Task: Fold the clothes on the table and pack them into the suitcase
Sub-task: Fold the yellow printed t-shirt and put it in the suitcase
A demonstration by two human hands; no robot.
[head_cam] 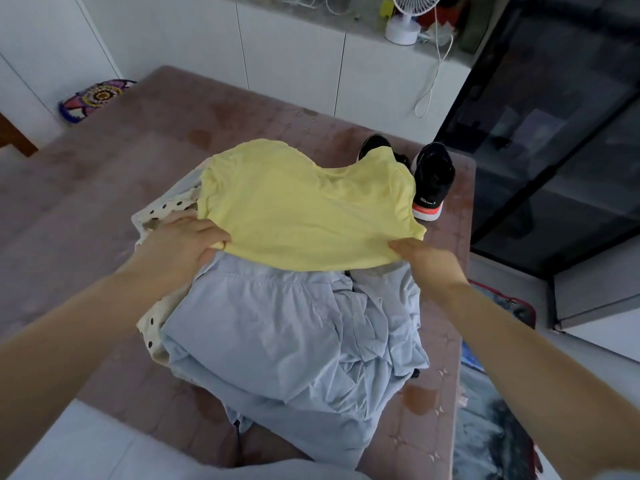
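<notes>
Two hands, left hand and right hand, are pinching the yellow shirt by its near corners, holding it over the clothes pile on the table, so folding seems to be only beginning, calling next for a flat spread.

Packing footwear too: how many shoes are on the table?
2: one black shoe right of the yellow shirt, the other shoe partly hidden behind it. More may be hidden.

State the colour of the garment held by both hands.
The garment is plain pale yellow, seen best in the head view.
</notes>
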